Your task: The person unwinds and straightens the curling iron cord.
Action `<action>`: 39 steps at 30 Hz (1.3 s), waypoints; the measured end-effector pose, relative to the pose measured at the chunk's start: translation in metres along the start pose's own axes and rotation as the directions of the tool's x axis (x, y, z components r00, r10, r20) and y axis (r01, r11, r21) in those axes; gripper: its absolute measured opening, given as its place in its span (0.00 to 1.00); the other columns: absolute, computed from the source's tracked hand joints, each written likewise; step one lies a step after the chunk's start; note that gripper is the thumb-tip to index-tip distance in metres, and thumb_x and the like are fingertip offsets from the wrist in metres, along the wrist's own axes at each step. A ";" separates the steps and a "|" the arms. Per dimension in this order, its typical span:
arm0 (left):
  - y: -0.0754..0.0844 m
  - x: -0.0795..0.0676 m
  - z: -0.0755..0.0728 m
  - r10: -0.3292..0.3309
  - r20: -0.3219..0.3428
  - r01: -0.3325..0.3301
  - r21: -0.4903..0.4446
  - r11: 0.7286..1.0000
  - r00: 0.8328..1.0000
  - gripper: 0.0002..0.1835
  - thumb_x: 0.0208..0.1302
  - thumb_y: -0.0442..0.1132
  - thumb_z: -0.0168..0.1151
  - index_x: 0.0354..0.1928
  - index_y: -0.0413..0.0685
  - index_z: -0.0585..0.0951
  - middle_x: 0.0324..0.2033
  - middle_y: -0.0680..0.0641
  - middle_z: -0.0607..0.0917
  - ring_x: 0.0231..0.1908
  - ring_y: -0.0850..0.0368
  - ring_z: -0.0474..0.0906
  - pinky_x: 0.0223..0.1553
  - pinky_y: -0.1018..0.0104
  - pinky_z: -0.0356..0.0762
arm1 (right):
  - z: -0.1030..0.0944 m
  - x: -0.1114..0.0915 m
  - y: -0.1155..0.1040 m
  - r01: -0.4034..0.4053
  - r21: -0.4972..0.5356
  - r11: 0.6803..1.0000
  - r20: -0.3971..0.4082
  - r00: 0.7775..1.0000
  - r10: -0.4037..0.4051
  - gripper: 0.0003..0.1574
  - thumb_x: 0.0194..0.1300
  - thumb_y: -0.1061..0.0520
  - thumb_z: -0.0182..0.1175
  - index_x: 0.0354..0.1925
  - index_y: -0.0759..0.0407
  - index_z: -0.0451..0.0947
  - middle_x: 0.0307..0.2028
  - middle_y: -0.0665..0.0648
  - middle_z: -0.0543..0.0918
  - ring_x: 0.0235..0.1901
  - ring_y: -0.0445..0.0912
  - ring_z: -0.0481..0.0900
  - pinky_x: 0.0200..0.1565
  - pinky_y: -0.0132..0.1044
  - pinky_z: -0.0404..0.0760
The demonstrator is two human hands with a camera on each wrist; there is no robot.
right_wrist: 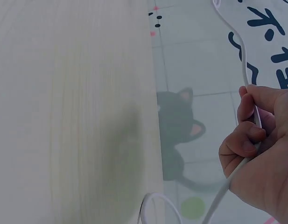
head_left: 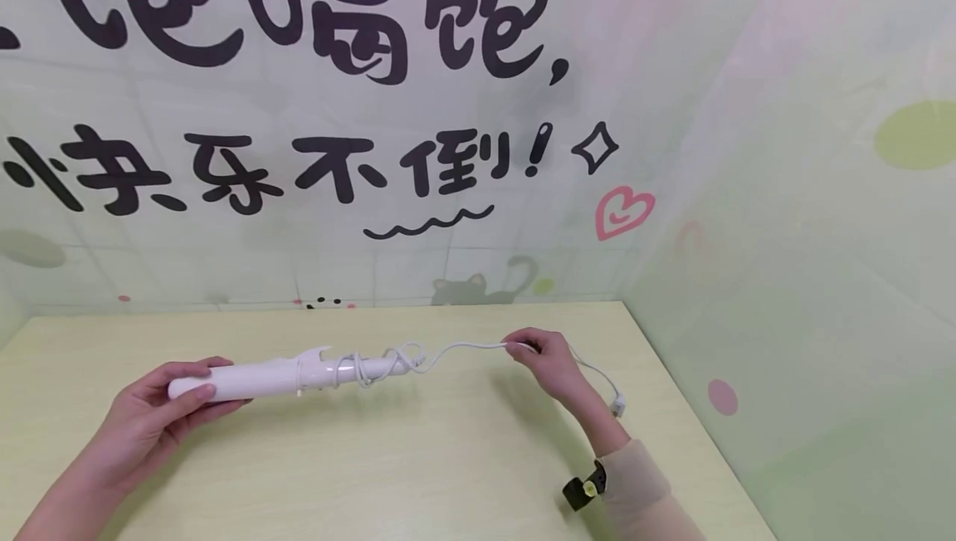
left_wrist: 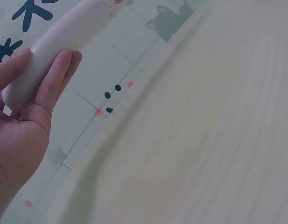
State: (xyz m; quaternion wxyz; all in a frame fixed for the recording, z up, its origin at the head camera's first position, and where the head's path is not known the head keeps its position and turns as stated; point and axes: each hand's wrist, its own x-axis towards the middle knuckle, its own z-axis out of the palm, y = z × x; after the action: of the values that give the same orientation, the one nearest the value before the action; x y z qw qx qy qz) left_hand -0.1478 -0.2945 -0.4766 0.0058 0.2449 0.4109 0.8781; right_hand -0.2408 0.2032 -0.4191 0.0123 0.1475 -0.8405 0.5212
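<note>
My left hand [head_left: 160,408] grips the thick rounded end of a white curling iron [head_left: 254,381], thumb on the near side and fingers behind. The iron is held roughly level above the table, a small lever sticking up midway. Loose loops of its white cord [head_left: 469,345] wind around the slimmer handle. My right hand [head_left: 548,363] pinches the cord to the right of the handle, and in the right wrist view its fingers curl round the cord [right_wrist: 244,51]. Beyond that hand the cord hangs down to a plug [head_left: 618,405].
A pale wood-grain table [head_left: 358,475] lies below both hands. Behind it stands a wall [head_left: 463,267] with dark lettering and a cat drawing; another wall [head_left: 836,317] borders the right side. A black strap with a small device [head_left: 581,491] sits at the right wrist.
</note>
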 end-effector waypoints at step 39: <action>0.005 -0.008 -0.007 -0.006 0.085 0.012 -0.070 0.997 0.996 0.27 0.70 0.08 0.29 0.57 0.23 0.77 0.62 0.35 0.79 0.62 0.43 0.78 0.59 0.41 0.77 | 0.007 -0.007 0.001 0.094 -0.155 0.984 0.286 0.957 -0.046 0.19 0.79 0.55 0.57 0.56 0.69 0.80 0.46 0.58 0.88 0.46 0.50 0.86 0.49 0.39 0.89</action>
State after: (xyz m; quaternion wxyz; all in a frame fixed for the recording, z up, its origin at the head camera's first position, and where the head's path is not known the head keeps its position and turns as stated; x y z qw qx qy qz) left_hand -0.1430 -0.3045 -0.4802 0.0360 0.2798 0.3803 0.8808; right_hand -0.2336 0.1993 -0.4244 -0.0766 0.2484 -0.8685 0.4221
